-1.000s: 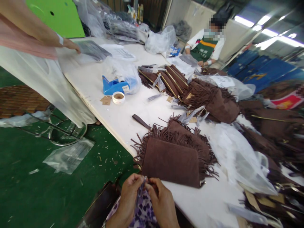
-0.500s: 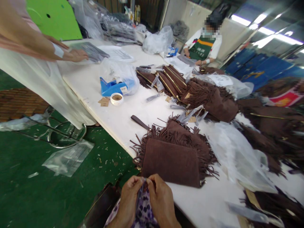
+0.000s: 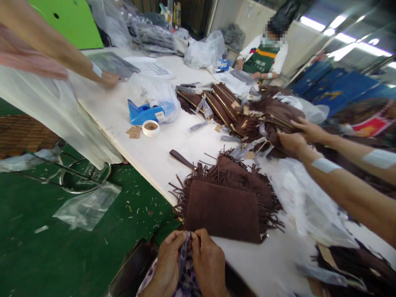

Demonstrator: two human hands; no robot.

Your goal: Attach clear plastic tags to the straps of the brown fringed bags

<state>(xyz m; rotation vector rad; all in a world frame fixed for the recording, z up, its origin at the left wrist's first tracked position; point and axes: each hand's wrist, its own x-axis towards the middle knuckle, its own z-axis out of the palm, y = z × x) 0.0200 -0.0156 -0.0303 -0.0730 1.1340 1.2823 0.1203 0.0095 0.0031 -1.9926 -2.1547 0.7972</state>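
My left hand (image 3: 167,264) and my right hand (image 3: 208,262) are close together at the bottom middle, beside the table's front edge. Both pinch the upper end of a narrow strip of clear, greyish plastic (image 3: 183,255); its lower part hangs between them, and whatever is inside cannot be made out. Just beyond my fingers lies a dark brown suede bag (image 3: 221,210), flat side up, with fringe (image 3: 269,202) spread around its edges. A brown wrist strap (image 3: 181,159) sticks out behind it.
More fringed brown bags (image 3: 222,103) with gold zips are heaped farther back. A co-worker's two hands (image 3: 297,138) reach into them from the right. A blue tape dispenser (image 3: 145,112), a tape roll (image 3: 151,128) and crumpled plastic (image 3: 306,198) lie on the white table (image 3: 123,142).
A co-worker's arms have come in from the right and grasp the heaped brown bags. At upper left another person's hand has shifted over the grey packet. My hands have barely moved.
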